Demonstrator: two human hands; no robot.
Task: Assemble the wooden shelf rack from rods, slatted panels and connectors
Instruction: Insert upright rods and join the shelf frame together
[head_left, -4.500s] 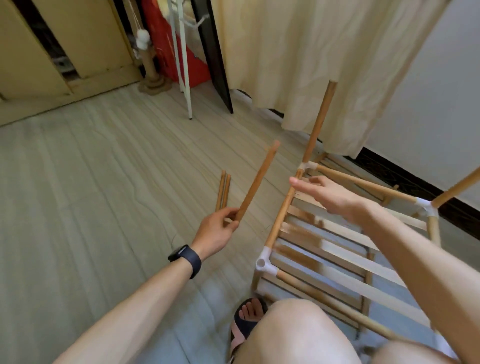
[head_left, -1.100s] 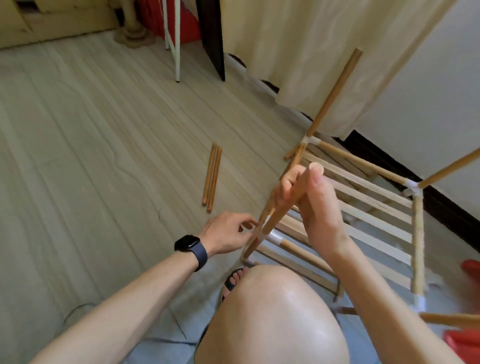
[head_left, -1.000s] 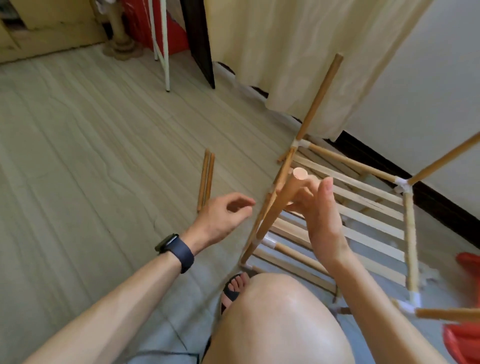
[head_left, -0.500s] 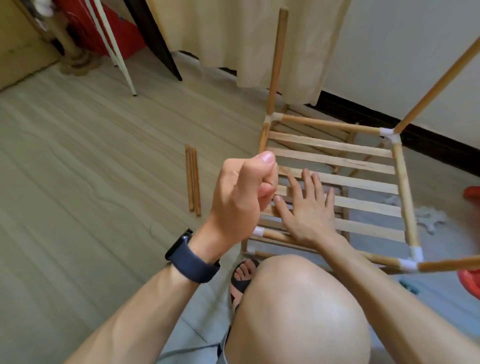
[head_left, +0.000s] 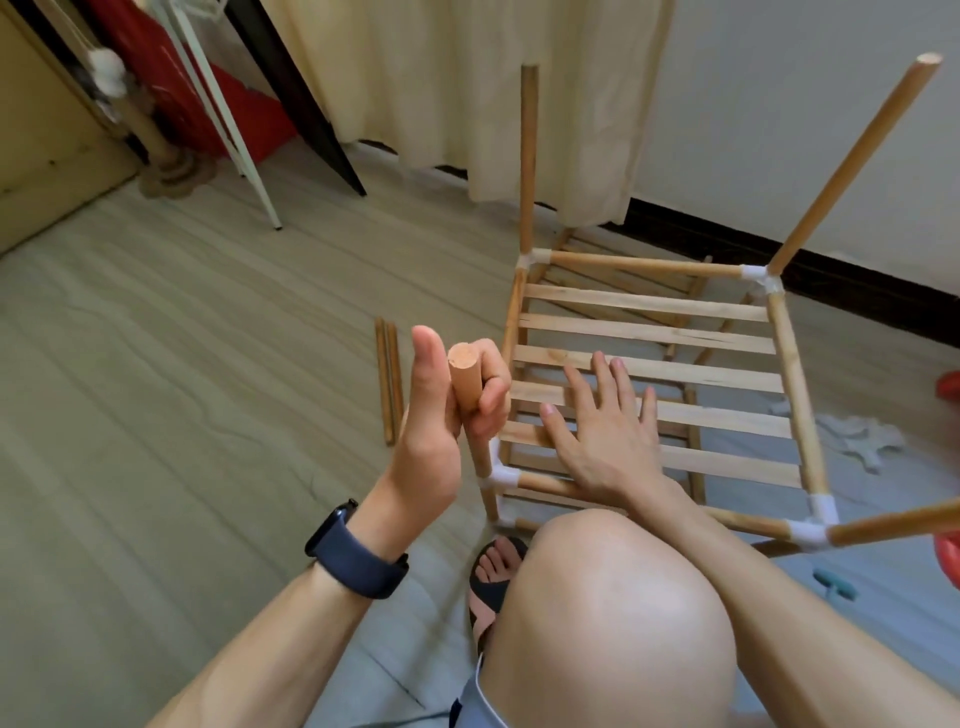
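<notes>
Rack frame stands on the floor, right of centre. The slatted panel sits inside its four side rods, with white connectors at the corners. A second slatted level lies below, mostly hidden by the top slats. The near-right rod runs out of shot at the right edge. The red object there is also cut off, can't identify it. White pieces on the floor right of the frame are too blurred to tell.

Left hand is clenched round the near-left rod, thumb up alongside, rod tip just above the fingers. Below the fist the rod drops into the near-left connector. Right hand lies flat, fingers spread, on the near slats just right of that rod. Two loose rods lie side by side on the floor left of the frame, untouched.
</notes>
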